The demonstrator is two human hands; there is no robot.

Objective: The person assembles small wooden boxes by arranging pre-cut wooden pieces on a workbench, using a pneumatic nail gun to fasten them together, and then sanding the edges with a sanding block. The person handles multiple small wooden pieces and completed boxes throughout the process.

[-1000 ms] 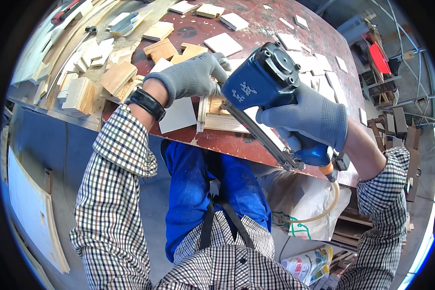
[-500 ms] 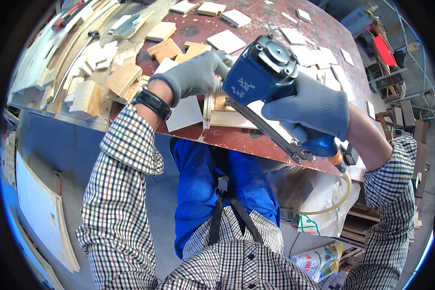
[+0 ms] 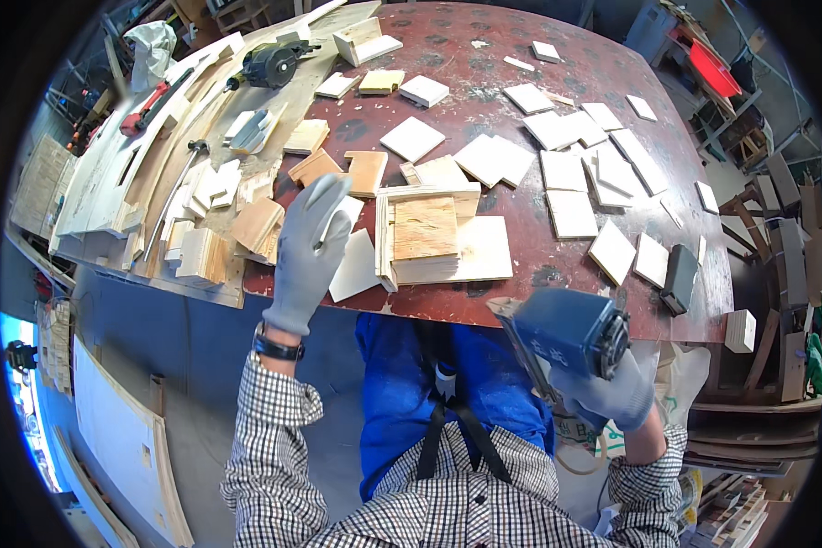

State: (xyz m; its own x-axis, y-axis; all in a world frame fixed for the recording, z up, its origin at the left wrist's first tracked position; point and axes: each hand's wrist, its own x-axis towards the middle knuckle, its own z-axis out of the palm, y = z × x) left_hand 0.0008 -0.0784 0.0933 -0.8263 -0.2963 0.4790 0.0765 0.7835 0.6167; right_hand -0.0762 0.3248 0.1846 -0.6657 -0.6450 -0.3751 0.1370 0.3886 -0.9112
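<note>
In the grey-gloved fingers of my right hand is a blue pneumatic nail gun, held low at the table's near edge and close to my lap. My left hand, also gloved, is raised with its fingers stretched upward. It is left of a small wooden assembly, apart from it. That assembly has a plywood block set against an upright strip, on a pale flat board. A white panel lies between my left hand and the assembly. Notched wood pieces lie just beyond.
Many pale square tiles of board are scattered over the red tabletop. Offcuts, a hammer, long planks and a black power tool lie at the left. A dark block rests near the right edge.
My right hand has drawn the nail gun back from the assembly toward my body. My left hand has come off the assembly and moved left, its fingers straightening. The view has shifted, showing more tabletop.
</note>
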